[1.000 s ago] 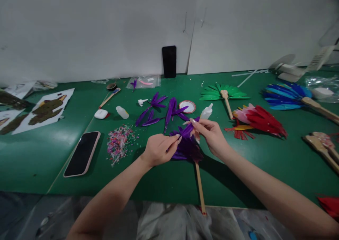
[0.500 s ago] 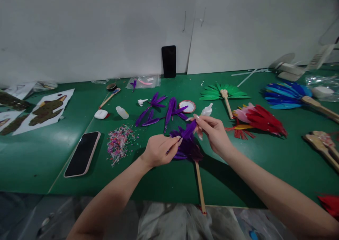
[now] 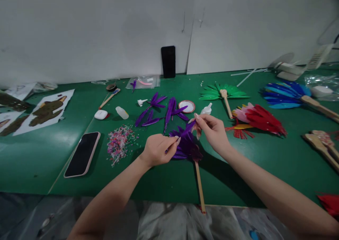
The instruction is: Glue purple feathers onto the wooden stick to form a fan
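Note:
A purple feather fan (image 3: 186, 148) on a wooden handle (image 3: 200, 187) lies in front of me, its handle reaching past the table's near edge. My right hand (image 3: 212, 130) pinches the tip of a purple feather (image 3: 189, 126) above the fan's upper right. At the fan's left side, my left hand (image 3: 160, 150) is closed, thumb against forefinger, by the lower end of that feather; whether it grips it is partly hidden. Loose purple feathers (image 3: 168, 114) lie just beyond the hands, beside a round white dish (image 3: 186, 106) and a white nozzle bottle (image 3: 207, 109).
To the left are a phone (image 3: 82, 154), a pile of colourful bits (image 3: 120, 143) and a small bottle (image 3: 122, 112). Green (image 3: 224, 93), red (image 3: 265, 120) and blue (image 3: 287, 94) feather fans lie to the right. Another phone (image 3: 168, 61) leans on the wall.
My right hand has shifted very slightly, and the pinched feather looks turned a little, showing narrower. The left hand stays almost in place.

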`<state>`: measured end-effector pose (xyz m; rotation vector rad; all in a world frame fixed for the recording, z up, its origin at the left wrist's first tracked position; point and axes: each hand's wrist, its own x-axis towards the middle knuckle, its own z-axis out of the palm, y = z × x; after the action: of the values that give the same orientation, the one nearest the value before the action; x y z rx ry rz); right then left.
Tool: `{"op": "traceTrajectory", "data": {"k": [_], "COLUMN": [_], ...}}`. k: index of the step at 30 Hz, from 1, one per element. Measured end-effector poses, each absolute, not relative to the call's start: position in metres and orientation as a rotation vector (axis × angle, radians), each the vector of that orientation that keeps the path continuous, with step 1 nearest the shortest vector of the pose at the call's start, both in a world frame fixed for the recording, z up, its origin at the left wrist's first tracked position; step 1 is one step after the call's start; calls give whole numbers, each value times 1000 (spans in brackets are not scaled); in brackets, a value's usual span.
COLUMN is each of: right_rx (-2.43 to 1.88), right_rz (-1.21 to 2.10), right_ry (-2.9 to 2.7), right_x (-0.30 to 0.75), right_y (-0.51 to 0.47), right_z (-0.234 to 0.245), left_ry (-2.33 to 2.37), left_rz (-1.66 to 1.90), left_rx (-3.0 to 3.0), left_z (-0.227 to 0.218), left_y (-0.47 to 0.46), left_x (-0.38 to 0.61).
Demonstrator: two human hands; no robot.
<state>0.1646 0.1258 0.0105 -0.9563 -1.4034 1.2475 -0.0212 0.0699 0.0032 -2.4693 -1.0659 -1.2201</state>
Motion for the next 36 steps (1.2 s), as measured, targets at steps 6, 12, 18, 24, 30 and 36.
{"op": "traceTrajectory", "data": {"k": [6,12,18,24,30,36], "right_rx": [-920,-952,-971,-980,-969,-957], "right_rz": [1268,1241,1196,1152,1162,1228], "right_ry": [-1400,-1377,-1308,-1297,-1336,-1323], "right_x": [164,165,167,167,165,165], "right_y": [123,124,128,129,127,124], "right_z": [9,8,10,11,11,12], "left_ry": [-1468,-2399,-2716,-2776,-2964,-2897], "left_rz": [-1513,-1852,-1831,-1848,-1817,-1639], "left_rx": [-2736,-2994,-3149,-3090,-3017,-3068], "left_z": [9,15,18,22,23,22], "left_y": [64,64,68,67,68,67], "left_x": [-13,-8,-10,-9,-8,-7]}}
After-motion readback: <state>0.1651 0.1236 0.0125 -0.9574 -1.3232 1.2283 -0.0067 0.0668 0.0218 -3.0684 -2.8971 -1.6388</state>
